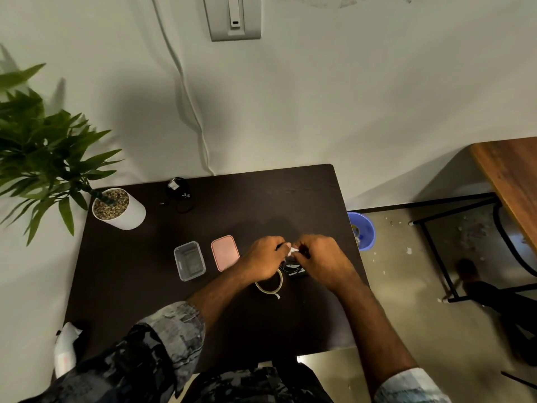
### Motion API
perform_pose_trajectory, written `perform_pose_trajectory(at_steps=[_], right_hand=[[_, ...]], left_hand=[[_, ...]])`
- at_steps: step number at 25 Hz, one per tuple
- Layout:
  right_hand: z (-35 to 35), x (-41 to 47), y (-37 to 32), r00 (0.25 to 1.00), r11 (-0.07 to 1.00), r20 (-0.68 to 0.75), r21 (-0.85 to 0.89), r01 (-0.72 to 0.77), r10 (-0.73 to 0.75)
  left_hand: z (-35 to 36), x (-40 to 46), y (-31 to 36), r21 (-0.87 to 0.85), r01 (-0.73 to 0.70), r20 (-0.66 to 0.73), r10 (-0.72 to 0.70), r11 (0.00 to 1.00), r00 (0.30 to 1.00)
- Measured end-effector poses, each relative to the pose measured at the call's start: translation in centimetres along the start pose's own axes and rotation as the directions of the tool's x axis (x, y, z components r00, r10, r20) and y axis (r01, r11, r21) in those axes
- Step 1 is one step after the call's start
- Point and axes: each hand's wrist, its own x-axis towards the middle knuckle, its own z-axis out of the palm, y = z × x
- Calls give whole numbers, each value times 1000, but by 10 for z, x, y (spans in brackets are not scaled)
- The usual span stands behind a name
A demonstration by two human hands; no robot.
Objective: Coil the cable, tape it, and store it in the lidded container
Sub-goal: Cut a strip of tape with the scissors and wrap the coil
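A black coiled cable (294, 269) lies on the dark table (145, 286), mostly hidden under my hands. My left hand (263, 258) and my right hand (321, 261) meet above it, both pinching a small strip of white tape (293, 251) against the coil. The tape roll (269, 283) lies flat just below my left hand, with a loose end sticking out. To the left stand the clear container (189, 260), open, and its pink lid (225, 253) flat beside it.
A second black cable bundle (178, 191) lies near the table's back edge. A potted plant in a white pot (120, 210) stands at the back left. A blue bin (361, 231) sits on the floor right of the table, near a wooden desk (511, 175).
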Motion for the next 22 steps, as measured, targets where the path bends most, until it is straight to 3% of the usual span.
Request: perform_pose_trajectory(at_steps=[5,11,15,18,22], right_hand=[[14,3,-8,996,984,37,-156,82,-77],[24,2,-11,997,992,35,-99,74,-71],[36,4,-16,999,980,-31,193,-36,43],[48,8,-19,988,922,70,357,-151,135],[73,16,-25,947,731,204,602,-321,247]], left_hand=[[-3,-8,-12,338,-129,-34,149,932,988],[-11,-11,-30,353,-209,7,220,912,975],[-12,-15,-40,286,-195,-100,232,938,968],[-11,-17,-54,171,-164,-181,195,971,964],[-11,-17,-75,81,-146,-231,161,986,960]])
